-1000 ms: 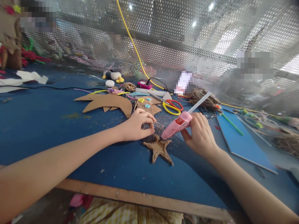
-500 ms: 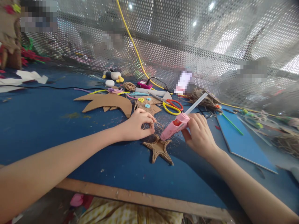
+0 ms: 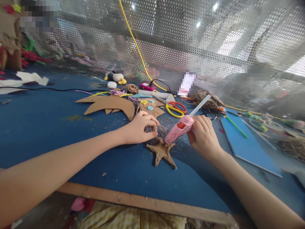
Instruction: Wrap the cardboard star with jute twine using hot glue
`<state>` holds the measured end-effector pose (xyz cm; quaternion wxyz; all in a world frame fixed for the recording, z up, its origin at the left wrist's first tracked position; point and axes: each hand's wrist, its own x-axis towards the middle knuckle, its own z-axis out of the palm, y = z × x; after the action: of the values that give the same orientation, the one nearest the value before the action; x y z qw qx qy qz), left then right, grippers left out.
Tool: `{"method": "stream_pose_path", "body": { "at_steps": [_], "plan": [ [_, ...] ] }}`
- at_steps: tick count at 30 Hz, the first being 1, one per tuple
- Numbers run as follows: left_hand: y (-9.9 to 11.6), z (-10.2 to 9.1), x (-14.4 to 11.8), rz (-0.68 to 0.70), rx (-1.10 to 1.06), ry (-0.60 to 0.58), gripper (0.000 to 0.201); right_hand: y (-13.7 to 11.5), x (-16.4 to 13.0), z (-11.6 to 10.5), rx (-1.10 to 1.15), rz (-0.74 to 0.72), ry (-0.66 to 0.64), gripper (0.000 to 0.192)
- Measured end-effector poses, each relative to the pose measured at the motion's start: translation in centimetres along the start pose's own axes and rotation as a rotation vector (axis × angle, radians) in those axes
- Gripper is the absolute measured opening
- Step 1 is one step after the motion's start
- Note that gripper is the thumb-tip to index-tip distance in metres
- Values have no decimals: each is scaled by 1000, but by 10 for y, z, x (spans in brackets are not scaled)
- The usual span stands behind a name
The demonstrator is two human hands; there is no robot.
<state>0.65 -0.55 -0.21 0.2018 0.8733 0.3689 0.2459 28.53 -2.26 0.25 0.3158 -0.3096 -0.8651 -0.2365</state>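
A small cardboard star [image 3: 163, 152] lies flat on the blue table, its edge lined with brown twine. My right hand [image 3: 205, 136] grips a pink hot glue gun [image 3: 177, 131], with a clear glue stick [image 3: 200, 105] poking out of its back. The gun's nozzle points down at the upper right part of the star. My left hand [image 3: 143, 128] pinches a thin strand of jute twine [image 3: 162, 127] just above the star's top left. Its fingertips partly hide the strand.
Behind the hands lie orange-and-yellow scissors [image 3: 175, 109], cut cardboard [image 3: 111, 105], a twine-covered piece [image 3: 147, 108] and a twine coil [image 3: 132, 88]. A blue board [image 3: 250, 143] is at right. A perforated metal screen [image 3: 166, 41] stands behind the table, and a phone [image 3: 187, 84] leans there.
The glue gun has shifted very slightly to the right along the star's upper edge. My left hand and the star stay in place.
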Motion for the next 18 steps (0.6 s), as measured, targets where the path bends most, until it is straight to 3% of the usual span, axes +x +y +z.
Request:
{"method": "stream_pose_path", "body": {
  "at_steps": [18],
  "plan": [
    [0,1,0,25,8,10,18,5,2,-4,24,-48,10,23]
  ]
}}
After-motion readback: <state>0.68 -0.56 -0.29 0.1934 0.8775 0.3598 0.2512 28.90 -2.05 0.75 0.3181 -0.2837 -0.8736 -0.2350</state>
